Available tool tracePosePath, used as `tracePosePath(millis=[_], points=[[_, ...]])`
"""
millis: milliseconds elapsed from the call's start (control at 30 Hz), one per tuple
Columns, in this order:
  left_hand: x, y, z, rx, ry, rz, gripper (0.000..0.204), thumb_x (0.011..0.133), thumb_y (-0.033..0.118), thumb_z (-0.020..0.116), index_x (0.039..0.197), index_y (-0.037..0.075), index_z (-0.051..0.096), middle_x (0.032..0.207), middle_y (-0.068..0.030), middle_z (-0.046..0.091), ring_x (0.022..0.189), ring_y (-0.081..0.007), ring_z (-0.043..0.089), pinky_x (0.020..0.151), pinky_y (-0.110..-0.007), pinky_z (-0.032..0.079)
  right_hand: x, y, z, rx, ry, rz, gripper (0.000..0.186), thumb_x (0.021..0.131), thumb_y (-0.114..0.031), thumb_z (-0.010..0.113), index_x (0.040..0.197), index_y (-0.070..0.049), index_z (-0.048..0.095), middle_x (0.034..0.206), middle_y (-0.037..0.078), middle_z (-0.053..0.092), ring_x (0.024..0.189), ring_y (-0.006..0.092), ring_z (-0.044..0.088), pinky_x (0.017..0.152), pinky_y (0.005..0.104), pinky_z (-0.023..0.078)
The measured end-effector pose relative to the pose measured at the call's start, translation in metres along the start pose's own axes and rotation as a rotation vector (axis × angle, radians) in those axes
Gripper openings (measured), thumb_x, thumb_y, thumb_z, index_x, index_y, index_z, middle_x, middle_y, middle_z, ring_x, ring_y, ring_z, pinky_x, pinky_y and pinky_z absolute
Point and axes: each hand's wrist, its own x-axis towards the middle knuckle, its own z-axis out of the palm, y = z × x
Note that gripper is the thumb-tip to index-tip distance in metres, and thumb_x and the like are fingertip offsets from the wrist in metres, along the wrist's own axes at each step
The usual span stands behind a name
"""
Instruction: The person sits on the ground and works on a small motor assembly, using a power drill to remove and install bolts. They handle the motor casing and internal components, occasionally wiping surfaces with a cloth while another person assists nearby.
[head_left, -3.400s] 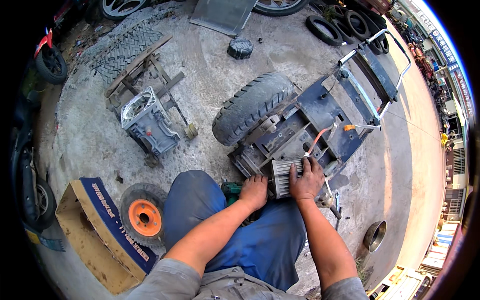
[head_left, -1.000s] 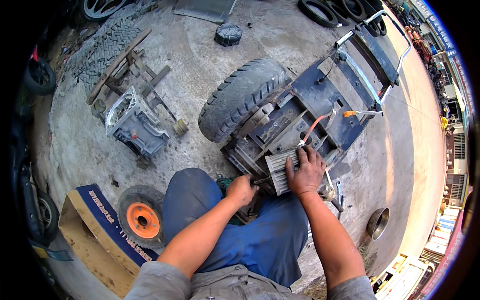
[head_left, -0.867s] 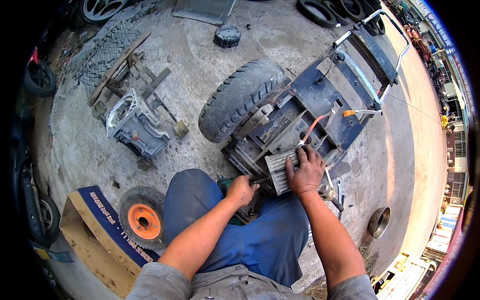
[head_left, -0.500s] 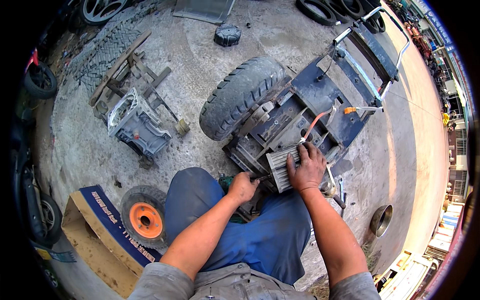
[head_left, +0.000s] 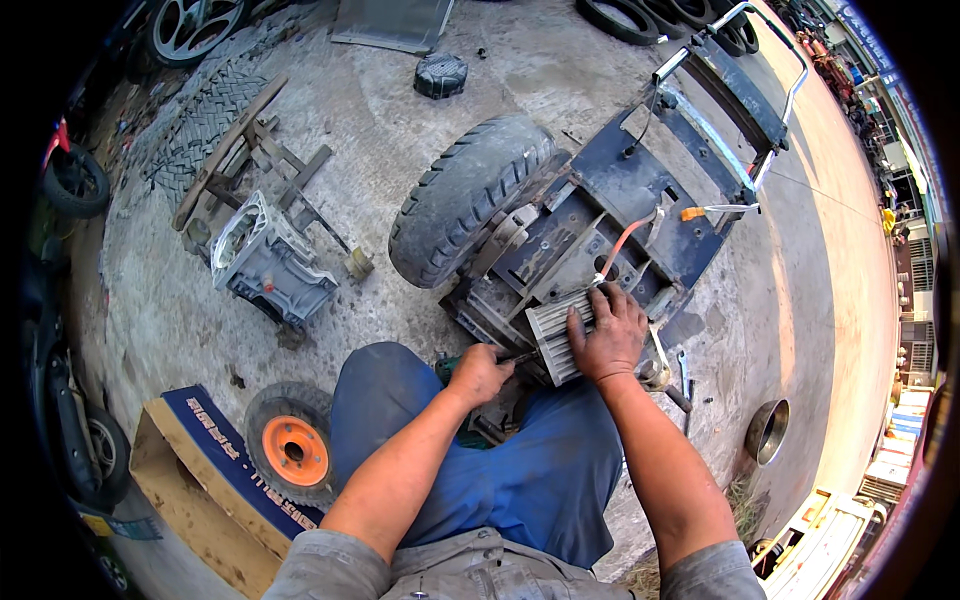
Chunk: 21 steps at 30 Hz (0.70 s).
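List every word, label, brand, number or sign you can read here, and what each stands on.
Blue side of the cardboard box: a line of pale printed characters, tilted in view; wording not copied here.
Blue signboards at upper right: pale lettering, too small and blurred to read.
Finned metal part under the right hand: no lettering visible.

Concrete ground [head_left: 370, 140] beneath cardboard box [head_left: 205, 512], orange-rimmed wheel [head_left: 312, 438], metal ring [head_left: 768, 434]
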Motion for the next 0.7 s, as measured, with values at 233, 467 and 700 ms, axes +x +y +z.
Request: tracePosePath(millis=[233, 467, 700], points=[[0.005, -0.009, 0.001, 0.031, 0.005, -0.084, 0.03, 0.086, 0.019, 0.067, 0.111, 0.003, 0.073, 0.097, -0.0238, 0.072, 0.094, -0.0368, 0.07, 0.083, -0.042, 0.054, 0.0, 0.0, -0.001, 0.006, -0.013, 0.008, 0.047, 0.086, -0.044, 0.066, 0.119, -0.011, 0.068, 0.132, 0.011, 0.059, 0.128, 0.0331, 0.05, 0.106, 0.0497, 0.036], [-0.003, 0.004, 0.006, 0.148, 0.21, -0.064, 0.028, 0.091, 0.022, 0.063, 0.105, -0.001, 0.071, 0.093, -0.0237, 0.072, 0.092, -0.0411, 0.069, 0.081, -0.045, 0.054, 0.0, -0.001, -0.003, 0.005, -0.018, 0.015, 0.048, 0.086, -0.044, 0.066, 0.12, -0.011, 0.068, 0.134, 0.011, 0.058, 0.129, 0.0324, 0.049, 0.106, 0.0489, 0.036], [0.001, 0.01, 0.003, 0.134, 0.362, -0.151, 0.033, 0.094, 0.028, 0.065, 0.109, -0.002, 0.068, 0.096, -0.0233, 0.073, 0.094, -0.04, 0.069, 0.082, -0.044, 0.053, 0.0, -0.002, -0.004, 0.014, -0.027, 0.019, 0.048, 0.085, -0.043, 0.066, 0.12, -0.011, 0.068, 0.134, 0.011, 0.058, 0.129, 0.0324, 0.049, 0.106, 0.0479, 0.036]])
